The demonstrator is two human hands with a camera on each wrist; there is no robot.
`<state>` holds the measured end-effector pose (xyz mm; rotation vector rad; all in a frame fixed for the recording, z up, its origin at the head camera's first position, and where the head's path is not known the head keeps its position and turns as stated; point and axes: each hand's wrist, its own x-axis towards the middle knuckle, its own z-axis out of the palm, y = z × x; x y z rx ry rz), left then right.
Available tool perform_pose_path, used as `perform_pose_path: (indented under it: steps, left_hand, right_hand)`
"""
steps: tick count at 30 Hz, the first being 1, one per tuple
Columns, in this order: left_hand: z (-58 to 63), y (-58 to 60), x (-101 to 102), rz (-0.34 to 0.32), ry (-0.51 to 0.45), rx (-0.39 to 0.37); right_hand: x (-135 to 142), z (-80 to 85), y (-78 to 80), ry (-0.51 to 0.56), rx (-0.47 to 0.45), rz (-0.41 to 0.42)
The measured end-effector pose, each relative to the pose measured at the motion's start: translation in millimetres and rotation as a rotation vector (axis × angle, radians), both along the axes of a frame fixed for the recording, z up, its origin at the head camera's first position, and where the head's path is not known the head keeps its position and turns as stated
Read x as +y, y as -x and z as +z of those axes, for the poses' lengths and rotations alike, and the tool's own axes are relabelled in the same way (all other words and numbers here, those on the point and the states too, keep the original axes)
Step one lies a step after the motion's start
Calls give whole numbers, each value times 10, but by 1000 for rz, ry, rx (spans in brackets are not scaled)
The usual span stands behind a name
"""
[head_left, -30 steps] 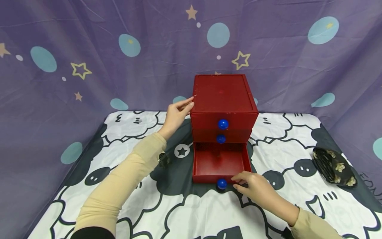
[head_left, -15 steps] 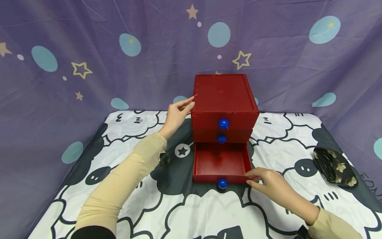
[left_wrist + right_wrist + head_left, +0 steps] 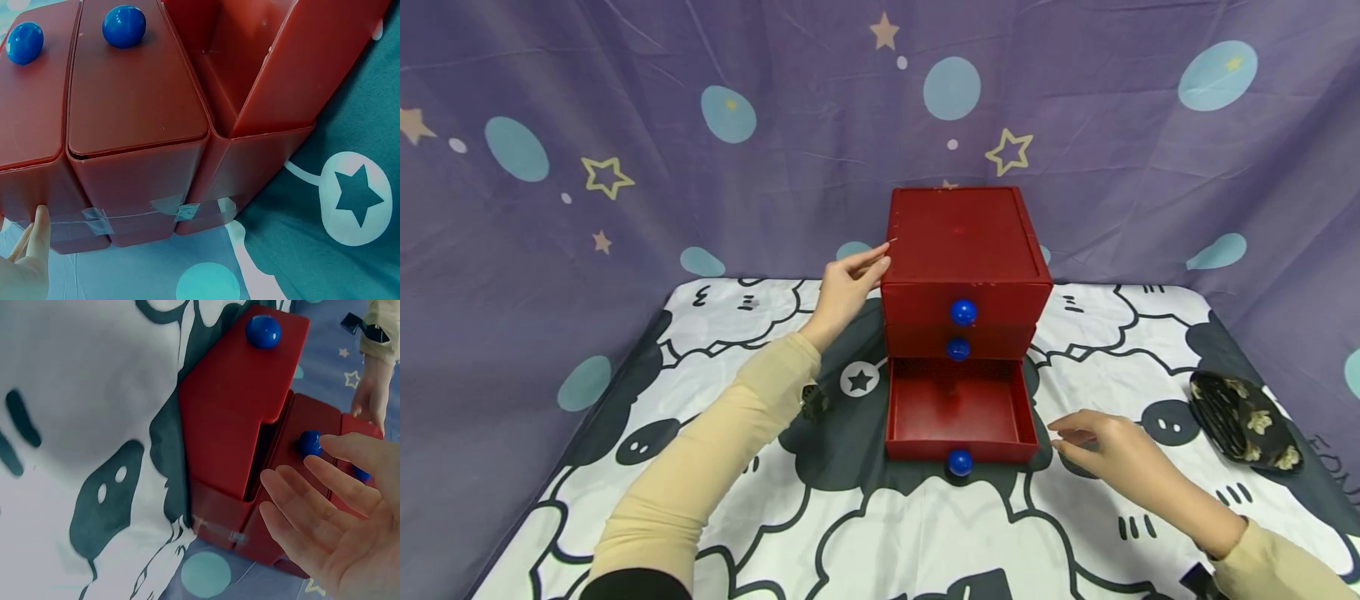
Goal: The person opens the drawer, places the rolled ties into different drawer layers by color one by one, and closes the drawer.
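A red chest of drawers (image 3: 966, 237) with round blue knobs (image 3: 963, 312) stands upright at the middle of the table. Its bottom drawer (image 3: 925, 451) is pulled out, and nothing lies inside it; the upper two are closed. My left hand (image 3: 841, 292) rests its fingertips on the chest's upper left edge, fingers nearly straight. In the left wrist view, those fingers (image 3: 39, 240) touch the chest's side wall. My right hand (image 3: 1108, 450) hovers to the right of the pulled-out drawer, apart from it. The right wrist view shows its fingers (image 3: 300, 506) loosely spread, holding nothing.
A black folded item with a cream flower print (image 3: 1243, 421) lies on the right side of the table. A black and white cartoon cloth (image 3: 880, 533) covers the tabletop. Behind hangs a purple curtain (image 3: 805, 100) with stars and blue spots.
My right hand has moved away from the bottom drawer's front, to the right. The left hand stays on the chest, and the drawer remains pulled out.
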<state>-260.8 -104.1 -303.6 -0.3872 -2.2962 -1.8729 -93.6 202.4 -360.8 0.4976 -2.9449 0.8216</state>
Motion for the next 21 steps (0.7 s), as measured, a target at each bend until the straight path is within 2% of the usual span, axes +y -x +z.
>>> perform_pose_path:
  steps: [4, 11, 13, 17, 21]
  left_hand:
    - [42, -33, 1, -9, -7, -12]
    - [217, -210, 32, -22, 16, -25]
    - [197, -189, 26, -21, 14, -30]
    - [84, -90, 3, -15, 9, -10]
    - [129, -135, 19, -10, 9, -9]
  right_hand:
    - [87, 6, 22, -14, 1, -21]
    - [232, 20, 67, -26, -15, -39]
    - [272, 15, 80, -31, 10, -34]
    - [345, -2, 103, -39, 37, -32]
    - [413, -10, 127, -46, 21, -45]
